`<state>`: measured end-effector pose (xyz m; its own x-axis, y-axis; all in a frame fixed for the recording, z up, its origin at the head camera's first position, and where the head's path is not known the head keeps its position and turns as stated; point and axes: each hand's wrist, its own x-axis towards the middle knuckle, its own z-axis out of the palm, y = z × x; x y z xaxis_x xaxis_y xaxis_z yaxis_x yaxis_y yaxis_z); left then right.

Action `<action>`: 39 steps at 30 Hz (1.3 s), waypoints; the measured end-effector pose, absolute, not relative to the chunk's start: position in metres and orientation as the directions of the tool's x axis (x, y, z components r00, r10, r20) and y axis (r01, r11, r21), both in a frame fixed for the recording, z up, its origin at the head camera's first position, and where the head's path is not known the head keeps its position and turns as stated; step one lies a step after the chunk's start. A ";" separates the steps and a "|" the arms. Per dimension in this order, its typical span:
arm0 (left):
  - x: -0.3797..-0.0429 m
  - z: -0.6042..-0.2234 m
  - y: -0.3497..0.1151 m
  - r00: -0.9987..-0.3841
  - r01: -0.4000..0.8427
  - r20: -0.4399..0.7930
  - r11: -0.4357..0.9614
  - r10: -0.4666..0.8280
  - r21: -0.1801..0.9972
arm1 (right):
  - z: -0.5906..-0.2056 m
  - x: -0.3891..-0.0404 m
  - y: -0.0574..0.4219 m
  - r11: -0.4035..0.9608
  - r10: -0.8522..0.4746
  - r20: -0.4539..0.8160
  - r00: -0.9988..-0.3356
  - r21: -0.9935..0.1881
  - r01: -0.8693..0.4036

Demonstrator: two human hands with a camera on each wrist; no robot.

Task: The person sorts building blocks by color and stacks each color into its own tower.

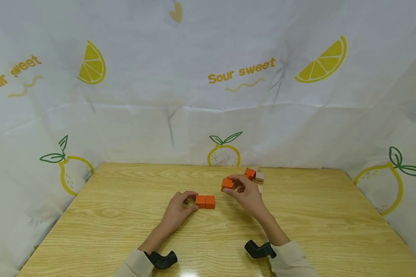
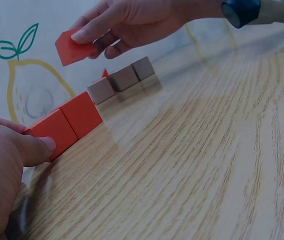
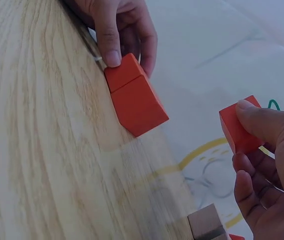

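Two orange cubes (image 1: 210, 202) stand side by side on the table, their faces touching. My left hand (image 1: 178, 209) pinches the left-hand cube (image 2: 54, 131) of this pair between thumb and fingers. To the right and further back, my right hand (image 1: 247, 193) holds another orange cube (image 1: 227, 184) between thumb and fingertips. In the left wrist view that cube (image 2: 75, 49) is off the table, apart from the pair and slightly tilted.
Behind my right hand, partly hidden by it, are an orange block (image 1: 250, 174) and several plain wooden cubes (image 1: 259, 177). The wood-grain table (image 1: 107, 231) ends at a white cloth (image 1: 142, 130) printed with lemons.
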<state>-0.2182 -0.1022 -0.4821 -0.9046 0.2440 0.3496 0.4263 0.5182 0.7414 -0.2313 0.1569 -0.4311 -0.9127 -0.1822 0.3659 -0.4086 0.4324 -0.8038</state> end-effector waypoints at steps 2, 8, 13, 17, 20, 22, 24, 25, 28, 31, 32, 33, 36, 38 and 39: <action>-0.218 -0.482 -0.102 -0.904 0.427 0.350 0.520 0.245 0.740 | -0.431 -0.230 0.153 0.432 -0.187 0.365 -0.912 -0.804 -0.410; -0.220 -0.483 -0.103 -0.902 0.431 0.363 0.523 0.234 0.735 | -0.431 -0.227 0.140 0.425 -0.220 0.357 -0.908 -0.803 -0.418; -0.220 -0.483 -0.104 -0.897 0.442 0.377 0.523 0.232 0.729 | -0.434 -0.226 0.131 0.421 -0.261 0.348 -0.900 -0.798 -0.431; -0.220 -0.483 -0.105 -0.898 0.439 0.371 0.519 0.235 0.734 | -0.437 -0.226 0.123 0.413 -0.282 0.361 -0.889 -0.791 -0.452; -0.220 -0.484 -0.105 -0.899 0.438 0.367 0.520 0.240 0.733 | -0.438 -0.226 0.118 0.404 -0.301 0.385 -0.873 -0.778 -0.482; -0.220 -0.484 -0.105 -0.900 0.436 0.364 0.519 0.241 0.735 | -0.438 -0.226 0.115 0.394 -0.315 0.386 -0.867 -0.778 -0.490; -0.219 -0.483 -0.104 -0.901 0.434 0.361 0.522 0.241 0.734 | -0.439 -0.225 0.112 0.388 -0.326 0.381 -0.865 -0.781 -0.490; -0.219 -0.483 -0.104 -0.901 0.435 0.362 0.523 0.241 0.733 | -0.439 -0.225 0.111 0.387 -0.329 0.375 -0.867 -0.783 -0.486; -0.219 -0.483 -0.104 -0.899 0.437 0.364 0.524 0.243 0.731 | -0.440 -0.224 0.107 0.392 -0.324 0.360 -0.875 -0.790 -0.470; -0.219 -0.483 -0.103 -0.897 0.442 0.367 0.525 0.247 0.728 | -0.441 -0.224 0.102 0.399 -0.321 0.364 -0.874 -0.785 -0.474; -0.219 -0.484 -0.103 -0.896 0.443 0.368 0.526 0.248 0.726 | -0.442 -0.223 0.100 0.402 -0.321 0.364 -0.874 -0.783 -0.474; -0.219 -0.484 -0.103 -0.895 0.445 0.369 0.527 0.250 0.724 | -0.442 -0.223 0.099 0.408 -0.320 0.365 -0.875 -0.780 -0.474; -0.219 -0.484 -0.102 -0.892 0.451 0.375 0.531 0.252 0.718 | -0.443 -0.224 0.095 0.435 -0.311 0.361 -0.879 -0.768 -0.470; -0.219 -0.485 -0.103 -0.893 0.451 0.374 0.532 0.252 0.717 | -0.444 -0.224 0.092 0.450 -0.302 0.359 -0.883 -0.763 -0.464; -0.219 -0.484 -0.103 -0.894 0.448 0.372 0.532 0.250 0.718 | -0.445 -0.225 0.091 0.456 -0.297 0.359 -0.885 -0.761 -0.461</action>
